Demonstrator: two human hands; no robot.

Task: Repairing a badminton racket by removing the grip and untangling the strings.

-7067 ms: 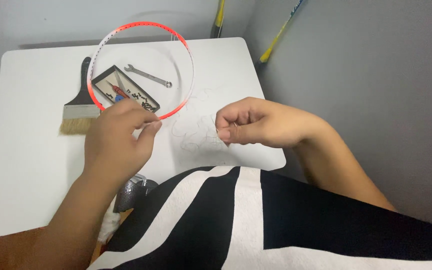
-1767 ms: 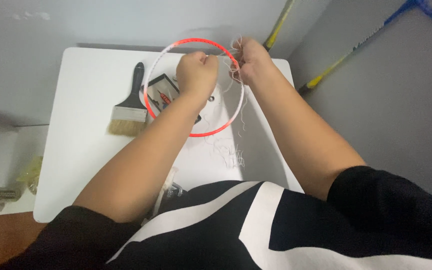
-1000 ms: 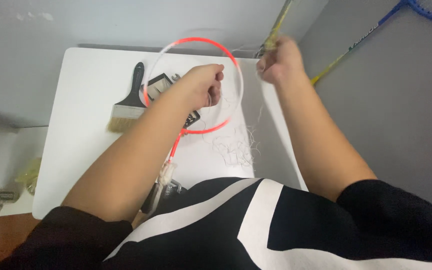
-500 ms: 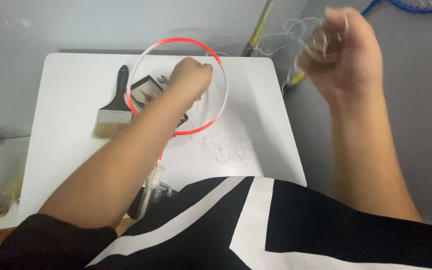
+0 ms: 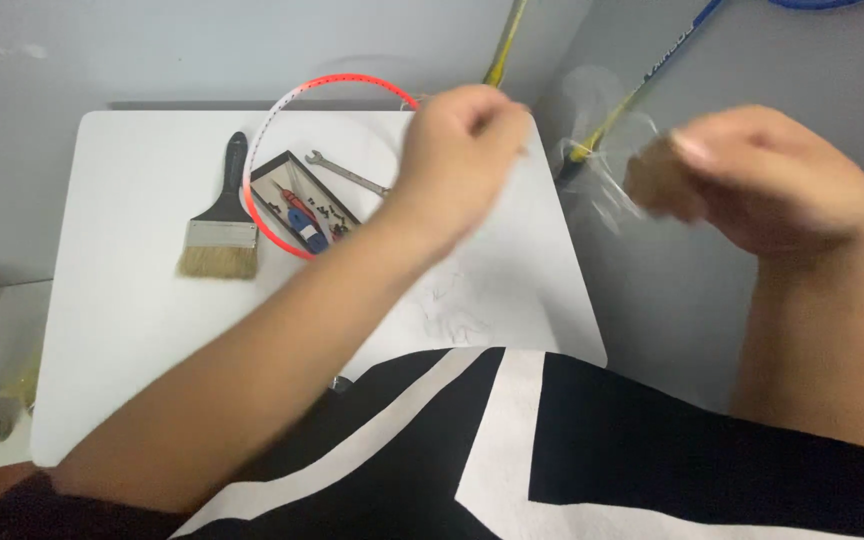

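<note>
Over the far edge of the white surface (image 5: 132,330), the left hand (image 5: 462,140) is a closed grip on the red-and-white racket hoop (image 5: 282,105). To the right, off the surface, the right hand (image 5: 762,185) pinches blurred clear string (image 5: 607,190). A paintbrush (image 5: 222,215), spanner (image 5: 347,175) and small tray (image 5: 302,200) lie left.

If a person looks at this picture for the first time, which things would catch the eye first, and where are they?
First come the two raised hands: the left hand closed at the rim of a red and white racket frame over the white table, and the blurred right hand off the table's right edge, pinching thin clear string. Next, inside the hoop lie an open tool case and a wrench, with a paintbrush to their left.
</note>
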